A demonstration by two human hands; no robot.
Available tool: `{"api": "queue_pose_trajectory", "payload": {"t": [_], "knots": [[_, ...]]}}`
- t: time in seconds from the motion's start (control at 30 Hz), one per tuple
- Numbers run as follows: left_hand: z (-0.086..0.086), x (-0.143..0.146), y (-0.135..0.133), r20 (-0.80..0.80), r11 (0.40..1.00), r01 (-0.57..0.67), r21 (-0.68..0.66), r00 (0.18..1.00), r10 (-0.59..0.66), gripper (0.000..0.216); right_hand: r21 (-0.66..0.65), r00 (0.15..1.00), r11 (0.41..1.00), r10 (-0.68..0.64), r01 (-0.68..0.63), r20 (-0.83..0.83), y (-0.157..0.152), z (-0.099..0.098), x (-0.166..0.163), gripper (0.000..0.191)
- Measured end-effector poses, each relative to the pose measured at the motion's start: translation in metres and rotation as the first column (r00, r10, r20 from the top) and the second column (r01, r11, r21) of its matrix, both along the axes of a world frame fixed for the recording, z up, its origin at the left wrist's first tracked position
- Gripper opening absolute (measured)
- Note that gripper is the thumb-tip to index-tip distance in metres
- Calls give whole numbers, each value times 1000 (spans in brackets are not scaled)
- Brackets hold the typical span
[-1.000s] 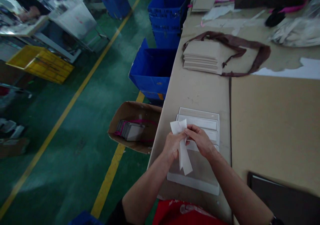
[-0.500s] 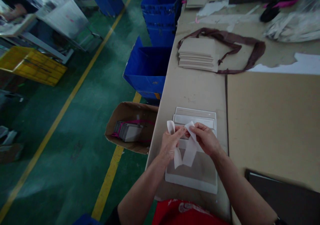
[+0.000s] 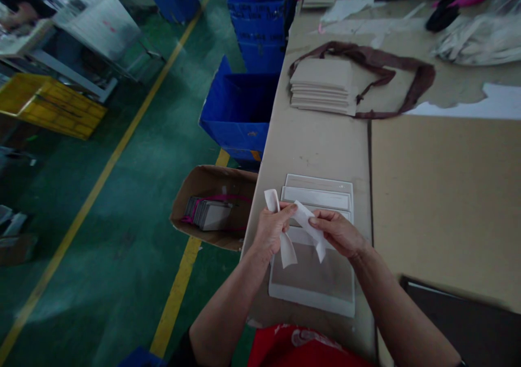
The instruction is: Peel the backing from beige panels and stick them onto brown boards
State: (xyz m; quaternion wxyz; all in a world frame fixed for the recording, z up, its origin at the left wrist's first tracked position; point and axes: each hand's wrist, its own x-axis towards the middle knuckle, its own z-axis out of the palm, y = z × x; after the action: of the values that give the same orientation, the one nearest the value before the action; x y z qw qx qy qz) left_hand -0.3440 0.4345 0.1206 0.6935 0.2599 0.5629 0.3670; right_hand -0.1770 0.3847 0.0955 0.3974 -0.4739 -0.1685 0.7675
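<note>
My left hand (image 3: 272, 227) is closed on a curled white strip (image 3: 287, 249); one end sticks up past the thumb and the other hangs below the palm. Between both hands runs a second length of white strip (image 3: 304, 221), pinched at its upper end by my left thumb and finger. My right hand (image 3: 336, 231) pinches this length near its middle, and its lower end points down. I cannot tell whether the two lengths are one piece. Beneath the hands lie several overlapping flat grey panels with pale borders (image 3: 313, 283) on the table.
A stack of beige boards (image 3: 319, 84) lies farther up the table (image 3: 313, 144), ringed by a brown cloth band (image 3: 419, 87). Left of the table edge stand a cardboard box (image 3: 215, 174) with bundled pieces and blue bins (image 3: 232, 131). A dark panel (image 3: 468, 323) lies at lower right.
My right hand has moved slightly down and right along the strip, which is now drawn out slantwise between the hands. The left hand has shifted a little left.
</note>
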Motion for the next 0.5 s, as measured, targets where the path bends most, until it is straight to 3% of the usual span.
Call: {"api": "queue_pose_trajectory", "payload": {"t": [0.2,0.3,0.33,0.4,0.47,0.5], "knots": [[-7,4,-4,-121,999,36,19,992,-33,37,11,941,999,-32,30,338,5,-2,5,37],[-10,2,-2,-333,985,150,81,936,-115,34,41,888,999,4,-26,459,11,-5,18,35],[-10,0,0,-450,966,229,121,880,-153,33,61,848,996,25,-68,529,14,-6,24,34],[-9,-3,6,-695,871,454,187,688,-209,23,112,714,981,35,-159,699,25,-11,38,33],[-10,-4,13,-866,716,675,179,454,-211,11,150,563,964,-1,-218,826,39,-16,50,32],[-12,-3,17,-914,638,755,153,353,-199,17,155,507,961,-17,-231,862,47,-18,54,32]]}}
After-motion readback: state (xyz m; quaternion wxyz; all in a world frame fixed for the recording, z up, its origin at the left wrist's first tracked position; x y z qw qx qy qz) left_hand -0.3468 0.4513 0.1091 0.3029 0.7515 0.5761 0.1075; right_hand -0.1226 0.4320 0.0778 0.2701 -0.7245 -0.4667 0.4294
